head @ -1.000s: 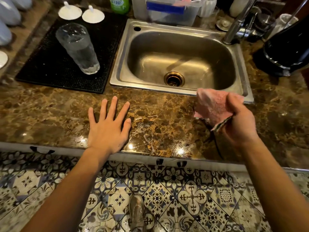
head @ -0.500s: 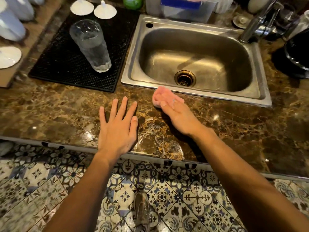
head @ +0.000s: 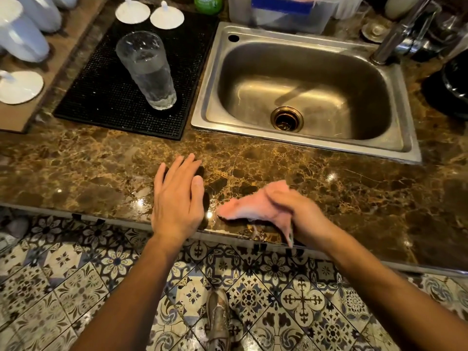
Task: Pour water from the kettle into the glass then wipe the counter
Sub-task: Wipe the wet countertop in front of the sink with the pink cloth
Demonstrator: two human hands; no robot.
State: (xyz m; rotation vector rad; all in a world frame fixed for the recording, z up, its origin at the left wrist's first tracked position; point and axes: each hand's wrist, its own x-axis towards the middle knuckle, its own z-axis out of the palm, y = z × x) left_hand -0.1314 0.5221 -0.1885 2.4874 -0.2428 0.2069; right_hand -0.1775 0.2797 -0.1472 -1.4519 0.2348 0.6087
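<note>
Since half a second ago the right hand (head: 301, 214) has swept the pink cloth (head: 250, 207) away from the sink (head: 410, 150) rim and back toward the person, so it now lies at the near edge of the counter (head: 329, 173), well in front of the sink's drain. Its fingers are closed over the cloth's right end, while the left end fans out flat on the stone and a corner hangs past the edge. Blur on this hand suggests it is mid-stroke.

Just left of the cloth, in front of the sink's left corner, the left hand (head: 177, 198) is spread, fingers straight and together, gripping nothing; whether the palm presses the stone or hovers just above it I cannot tell.

Left of the sink, the glass (head: 148, 69) stands upright on the black mat (head: 96, 97), water reaching most of the way up. That points to the pouring being finished and the wiping being the step in hand. A dark rounded thing at the sink's right may be the kettle, but it is cut off by the frame.

Wet glints show on the stone around the left hand, so that patch likely needs another pass.
</note>
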